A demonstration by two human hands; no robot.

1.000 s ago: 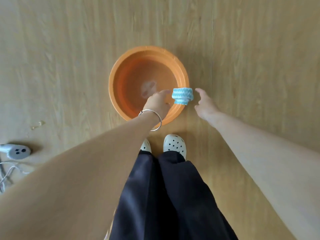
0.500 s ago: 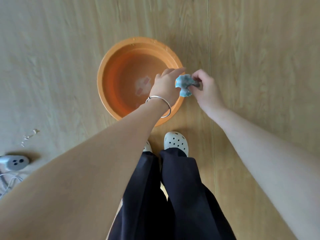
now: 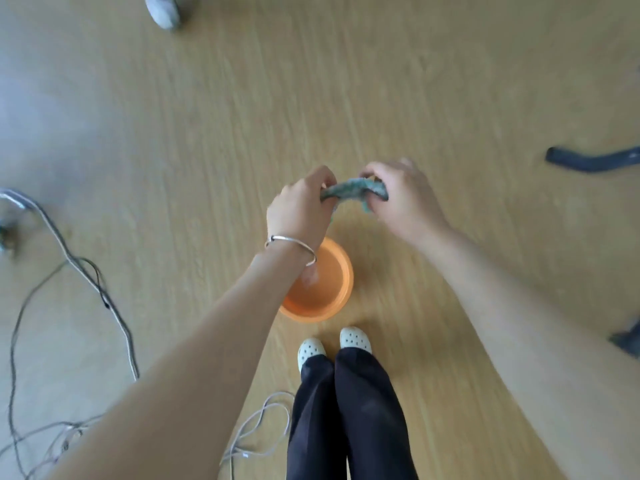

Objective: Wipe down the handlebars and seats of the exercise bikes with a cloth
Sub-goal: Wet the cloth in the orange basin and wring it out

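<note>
Left hand (image 3: 301,206), right hand (image 3: 401,199) hide cloth (image 3: 349,189) ends.

Teal cloth (image 3: 349,189), orange basin (image 3: 332,289), white clogs (image 3: 355,337)

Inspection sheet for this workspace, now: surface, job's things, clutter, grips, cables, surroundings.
Surface: wood-grain floor.
Job's things: cloth twisted between both hands; orange basin on the floor before the feet, partly behind the left forearm.
Clutter: grey object at the top edge, too blurred to name.
Grips: left hand holds one cloth end, right hand the other.
Cables: dark cables trail at left; pale cord beside the legs.
Surroundings: dark bar at right, blurred; no bike plainly seen.
</note>
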